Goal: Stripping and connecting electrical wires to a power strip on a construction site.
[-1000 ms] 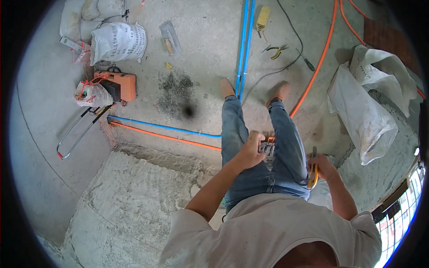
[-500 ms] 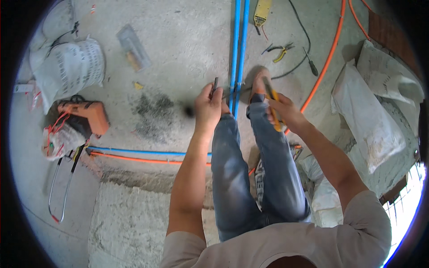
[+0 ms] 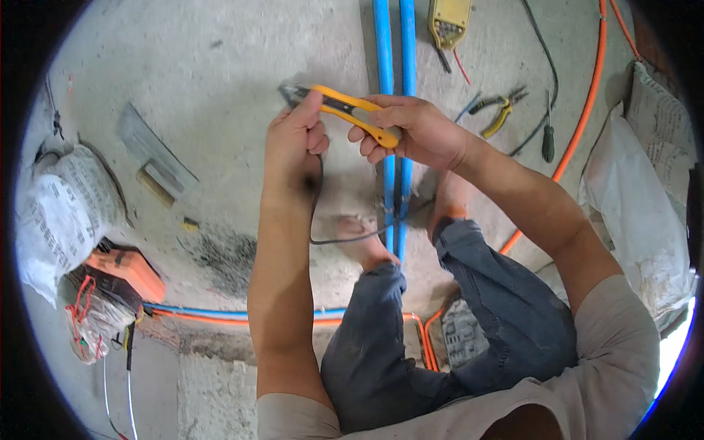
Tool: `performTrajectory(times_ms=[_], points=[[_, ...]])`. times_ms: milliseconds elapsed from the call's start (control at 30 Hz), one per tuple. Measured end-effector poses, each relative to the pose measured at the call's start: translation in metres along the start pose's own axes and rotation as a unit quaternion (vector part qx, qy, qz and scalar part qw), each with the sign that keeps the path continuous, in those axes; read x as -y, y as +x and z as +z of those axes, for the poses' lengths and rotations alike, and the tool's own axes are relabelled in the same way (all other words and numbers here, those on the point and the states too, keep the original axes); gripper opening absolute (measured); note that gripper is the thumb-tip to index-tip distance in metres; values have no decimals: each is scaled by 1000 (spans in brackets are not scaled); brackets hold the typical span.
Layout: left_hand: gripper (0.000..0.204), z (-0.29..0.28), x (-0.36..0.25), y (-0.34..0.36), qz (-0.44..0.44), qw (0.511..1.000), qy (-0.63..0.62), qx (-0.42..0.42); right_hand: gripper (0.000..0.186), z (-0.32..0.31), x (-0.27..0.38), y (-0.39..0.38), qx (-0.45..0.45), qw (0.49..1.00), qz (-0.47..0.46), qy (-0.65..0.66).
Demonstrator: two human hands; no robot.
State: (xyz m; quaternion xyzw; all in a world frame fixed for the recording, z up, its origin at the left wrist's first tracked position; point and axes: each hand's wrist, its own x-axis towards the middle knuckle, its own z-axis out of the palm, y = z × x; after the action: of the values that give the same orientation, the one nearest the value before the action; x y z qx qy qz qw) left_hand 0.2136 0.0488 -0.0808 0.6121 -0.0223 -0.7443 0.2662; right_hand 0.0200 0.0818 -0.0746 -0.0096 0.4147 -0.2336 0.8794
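My left hand (image 3: 293, 139) is closed on a black cable (image 3: 315, 213), with the thumb stretched forward near the cable's end. From under that hand the cable hangs down and bends right across the blue pipes. My right hand (image 3: 425, 130) grips a yellow utility knife (image 3: 341, 101) by the rear of its handle. The knife's front lies against my left thumb, at the held cable end. Exactly how the blade meets the cable is too small to make out. Both hands are above the floor, left of and over two blue pipes (image 3: 384, 59).
Right of the pipes lie pliers (image 3: 501, 116), a screwdriver (image 3: 548, 141) and a yellow tool with leads (image 3: 449, 23). An orange conduit (image 3: 587, 110) curves past white sacks (image 3: 638, 198). On the left are a trowel (image 3: 150, 147), black debris (image 3: 224, 260), an orange case (image 3: 128, 271) and a sack (image 3: 70, 209).
My right hand has brought the knife leftward to my left hand, which has moved forward and left with the cable. My knees are now bent farther apart, and the view has shifted.
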Motion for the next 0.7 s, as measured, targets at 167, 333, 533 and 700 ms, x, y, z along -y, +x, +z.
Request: performTrajectory(times_ms=[167, 333, 533, 700], points=[[17, 23, -67, 17, 123, 990, 31, 55, 40, 21, 63, 7, 84, 984, -106, -121], [31, 52, -120, -14, 274, 946, 8, 174, 37, 64, 100, -13, 72, 941, -241, -227], [38, 50, -87, -84, 319, 908, -3, 272, 36, 76, 62, -72, 178, 949, -232, -121], [42, 27, -92, -96, 347, 900, -20, 263, 41, 94, 47, -82, 202, 945, -238, -95]])
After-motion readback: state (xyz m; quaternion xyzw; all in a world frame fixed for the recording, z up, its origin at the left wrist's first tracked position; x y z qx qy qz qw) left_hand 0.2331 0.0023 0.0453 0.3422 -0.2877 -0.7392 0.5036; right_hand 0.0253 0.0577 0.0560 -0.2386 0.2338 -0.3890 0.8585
